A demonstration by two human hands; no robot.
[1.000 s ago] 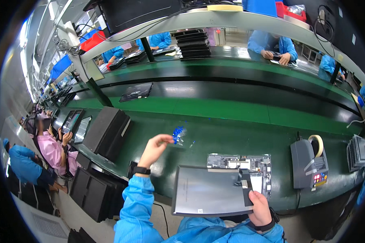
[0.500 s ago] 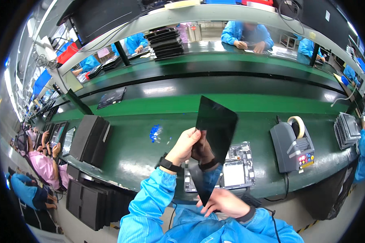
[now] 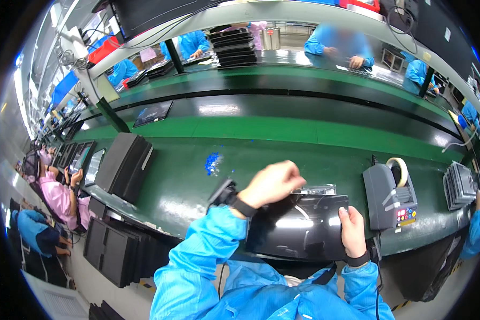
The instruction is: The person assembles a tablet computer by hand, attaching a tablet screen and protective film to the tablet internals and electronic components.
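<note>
A glossy black display panel point(image 3: 298, 232) lies nearly flat in front of me, over a device chassis with exposed parts point(image 3: 320, 190). Only a strip of the chassis shows past the panel's far edge. My right hand point(image 3: 353, 233) grips the panel's right edge, thumb on top. Above the panel's far left part is my left hand point(image 3: 274, 184), its fingers curled together; whatever they pinch, if anything, is hidden. A small pile of blue bits point(image 3: 212, 163) lies on the green bench beyond my left wrist.
A grey tape dispenser point(image 3: 389, 194) with a tape roll stands at right, near stacked trays point(image 3: 458, 184). Black foam slabs point(image 3: 124, 166) stand at left. Another dark panel point(image 3: 153, 113) lies farther back. A shelf beam point(image 3: 282, 15) spans above; co-workers sit across and at the left.
The display panel has gone from held upright to lying nearly flat over the chassis. My right hand has moved to its right edge. My left hand has let go of its face and shifted right.
</note>
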